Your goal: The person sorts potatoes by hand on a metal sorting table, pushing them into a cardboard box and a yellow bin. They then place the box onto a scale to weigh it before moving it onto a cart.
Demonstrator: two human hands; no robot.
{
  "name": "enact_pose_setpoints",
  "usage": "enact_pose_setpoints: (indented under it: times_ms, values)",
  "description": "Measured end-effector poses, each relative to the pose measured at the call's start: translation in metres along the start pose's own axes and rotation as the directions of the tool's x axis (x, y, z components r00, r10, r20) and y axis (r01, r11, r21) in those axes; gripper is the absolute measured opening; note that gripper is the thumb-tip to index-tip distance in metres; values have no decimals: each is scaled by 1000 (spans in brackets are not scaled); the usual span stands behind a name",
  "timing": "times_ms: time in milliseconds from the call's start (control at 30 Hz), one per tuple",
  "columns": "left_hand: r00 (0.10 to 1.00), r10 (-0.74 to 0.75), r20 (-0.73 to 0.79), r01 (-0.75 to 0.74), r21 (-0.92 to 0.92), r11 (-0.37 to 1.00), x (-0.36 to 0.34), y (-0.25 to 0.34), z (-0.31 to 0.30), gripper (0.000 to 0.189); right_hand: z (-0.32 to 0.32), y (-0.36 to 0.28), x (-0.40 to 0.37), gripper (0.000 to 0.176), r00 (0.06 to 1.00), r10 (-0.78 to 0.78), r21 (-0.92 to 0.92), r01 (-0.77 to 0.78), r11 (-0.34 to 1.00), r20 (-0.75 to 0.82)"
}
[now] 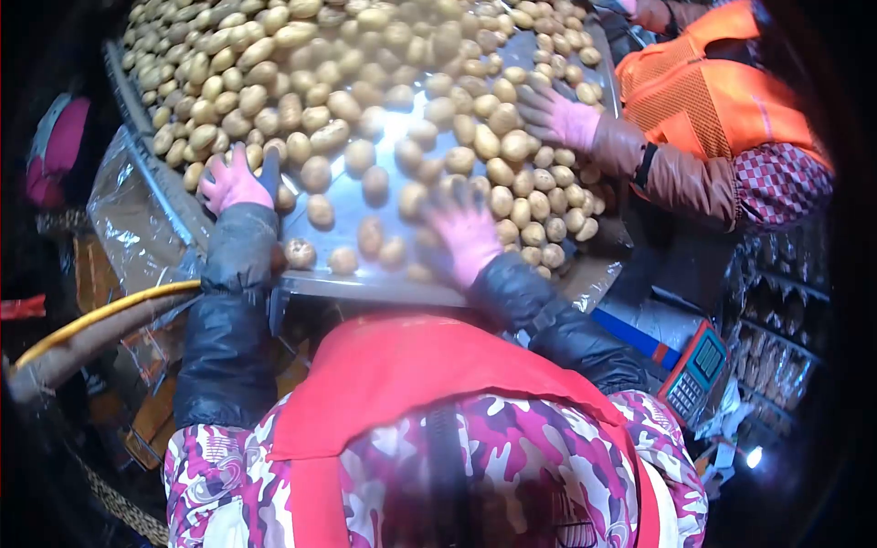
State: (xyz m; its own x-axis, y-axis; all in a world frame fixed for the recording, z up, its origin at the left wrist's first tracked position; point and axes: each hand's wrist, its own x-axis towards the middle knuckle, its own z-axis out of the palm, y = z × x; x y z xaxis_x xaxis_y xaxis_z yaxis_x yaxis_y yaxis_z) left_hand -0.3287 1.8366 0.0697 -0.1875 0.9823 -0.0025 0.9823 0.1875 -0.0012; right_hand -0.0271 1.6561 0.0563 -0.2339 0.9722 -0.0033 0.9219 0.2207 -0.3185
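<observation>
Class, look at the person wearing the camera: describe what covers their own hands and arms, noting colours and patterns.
The left hand and right hand wear pink gloves with darker areas at the fingers. Shiny, dark, wrinkled sleeve covers run up the forearms. Above them, the jacket sleeves show a camouflage pattern in magenta, white and grey.

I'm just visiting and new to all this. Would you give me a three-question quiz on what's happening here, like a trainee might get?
1. What is spread across the metal table?
a) onions
b) potatoes
c) carrots

2. True or false: the co-worker in the orange vest has a hand at the potatoes.

3. Fill in: of the camera wearer's two hands, the left hand looks sharper, and the ____ hand looks blurred.

Key: 1. b; 2. true; 3. right
</observation>
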Motion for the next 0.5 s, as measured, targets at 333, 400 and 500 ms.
enact_pose_setpoints:
  times_ms: [333,400,500]
  values:
    - [722,692,-8,-678,-209,705,-116,63,-1,71,-24,63,-39,70,960,185,-42,-198,979,-212]
    - [615,788,-33,-725,-416,549,-120,55,-6,67,-12,90,-10,73,888,298,40,-304,952,-351]
    - [539,842,-7,-792,-345,504,-118,31,-10,60,7,83,67,66,730,558,59,-586,808,-395]
